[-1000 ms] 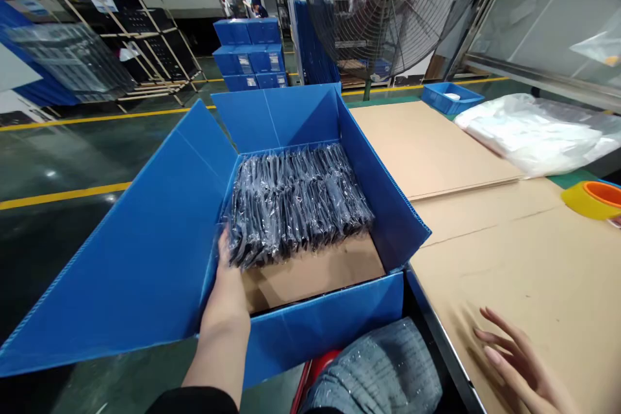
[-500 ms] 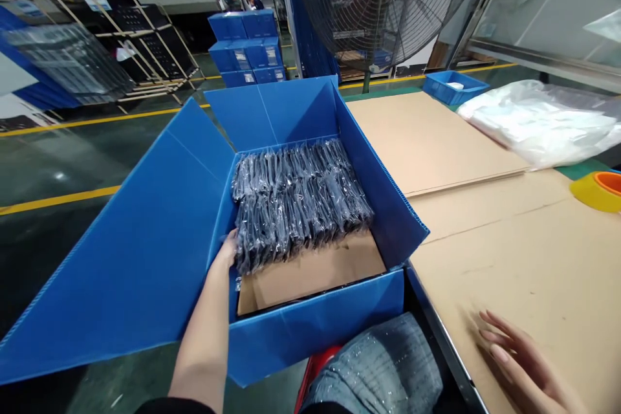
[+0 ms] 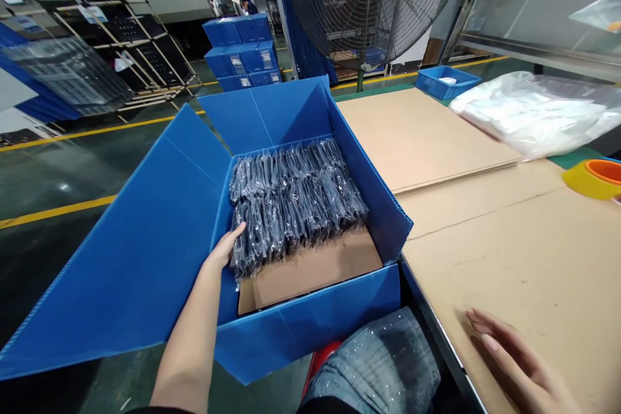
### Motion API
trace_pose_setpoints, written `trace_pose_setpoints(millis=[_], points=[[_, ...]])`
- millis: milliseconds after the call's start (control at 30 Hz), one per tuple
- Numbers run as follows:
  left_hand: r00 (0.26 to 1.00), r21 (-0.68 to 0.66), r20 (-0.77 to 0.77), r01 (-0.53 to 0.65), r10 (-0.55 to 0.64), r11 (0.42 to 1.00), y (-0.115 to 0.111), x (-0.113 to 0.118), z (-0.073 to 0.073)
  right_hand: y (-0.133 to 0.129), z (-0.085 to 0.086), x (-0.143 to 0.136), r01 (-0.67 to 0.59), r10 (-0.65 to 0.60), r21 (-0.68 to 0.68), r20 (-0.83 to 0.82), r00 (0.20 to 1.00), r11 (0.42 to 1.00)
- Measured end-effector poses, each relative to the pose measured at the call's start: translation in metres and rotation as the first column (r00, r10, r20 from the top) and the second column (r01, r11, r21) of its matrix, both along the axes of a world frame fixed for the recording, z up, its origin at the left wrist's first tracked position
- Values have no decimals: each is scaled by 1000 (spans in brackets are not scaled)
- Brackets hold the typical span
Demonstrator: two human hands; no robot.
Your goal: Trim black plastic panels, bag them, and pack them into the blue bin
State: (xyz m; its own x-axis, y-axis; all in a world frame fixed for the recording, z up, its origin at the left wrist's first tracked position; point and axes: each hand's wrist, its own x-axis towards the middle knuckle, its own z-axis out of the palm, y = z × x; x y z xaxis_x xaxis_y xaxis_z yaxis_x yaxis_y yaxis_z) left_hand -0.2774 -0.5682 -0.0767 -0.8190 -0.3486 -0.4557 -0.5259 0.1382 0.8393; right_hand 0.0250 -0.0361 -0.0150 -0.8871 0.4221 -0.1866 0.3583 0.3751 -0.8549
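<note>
A blue corrugated plastic box (image 3: 310, 304) stands before me with its flaps up. Two rows of dark items in clear plastic bags (image 3: 291, 213) are packed upright inside it, over a brown cardboard sheet (image 3: 315, 265). At the left end of the nearer row, my left hand (image 3: 227, 247) reaches between the bags and the box wall. Its thumb rests against the end bag, while its other fingers are hidden. My right hand (image 3: 517, 352) is open over the brown cardboard surface (image 3: 495, 259) on the right, fingers stretched out and holding nothing.
More cardboard sheets (image 3: 427, 136) lie right of the box. Yellow tape (image 3: 589, 180), a white plastic bag (image 3: 538, 113) and a small blue bin (image 3: 446, 83) are beyond. A large fan (image 3: 371, 6), stacked blue boxes (image 3: 242, 52) and a rack (image 3: 136, 45) stand behind.
My left hand has shifted up a little, and its thumb now shows against the end bag. My right hand stays open over the cardboard. The whole view has shifted slightly.
</note>
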Motion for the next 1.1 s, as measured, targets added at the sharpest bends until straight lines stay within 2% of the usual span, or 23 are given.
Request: trace_pose_setpoints(millis=[167,300,367,500,600,733,833,933,1033,1100], points=[[1000,-59,-16,18,-19,998,18,-7,-9,3,-8,2,3,-3,9,39,999,1000],[997,-218,-7,76,-79,973,21,-16,-11,5,-12,1,16,-17,14,63,998,1000],[996,-342,-7,76,-84,937,19,-17,-8,4,-12,0,10,-11,14,63,998,1000],[996,-576,-51,36,-80,817,19,-16,2,3,-8,0,4,-5,14,47,999,1000],[990,-635,-38,79,-132,768,22,-15,9,3,-4,2,-1,0,21,53,999,1000],[981,-643,18,158,-192,749,37,-14,9,6,-10,5,-1,0,22,67,998,1000],[975,-642,-3,170,-224,748,52,-13,4,10,-20,7,13,-13,3,68,998,1000],[978,-621,-50,127,-202,773,58,-13,-1,14,-28,7,25,-24,-6,62,998,1000],[989,-551,-90,48,-117,833,46,-15,0,14,-28,7,17,-15,-15,85,996,1000],[995,-456,-86,12,-58,890,32,-18,1,14,-25,7,11,-10,-17,97,995,1000]])
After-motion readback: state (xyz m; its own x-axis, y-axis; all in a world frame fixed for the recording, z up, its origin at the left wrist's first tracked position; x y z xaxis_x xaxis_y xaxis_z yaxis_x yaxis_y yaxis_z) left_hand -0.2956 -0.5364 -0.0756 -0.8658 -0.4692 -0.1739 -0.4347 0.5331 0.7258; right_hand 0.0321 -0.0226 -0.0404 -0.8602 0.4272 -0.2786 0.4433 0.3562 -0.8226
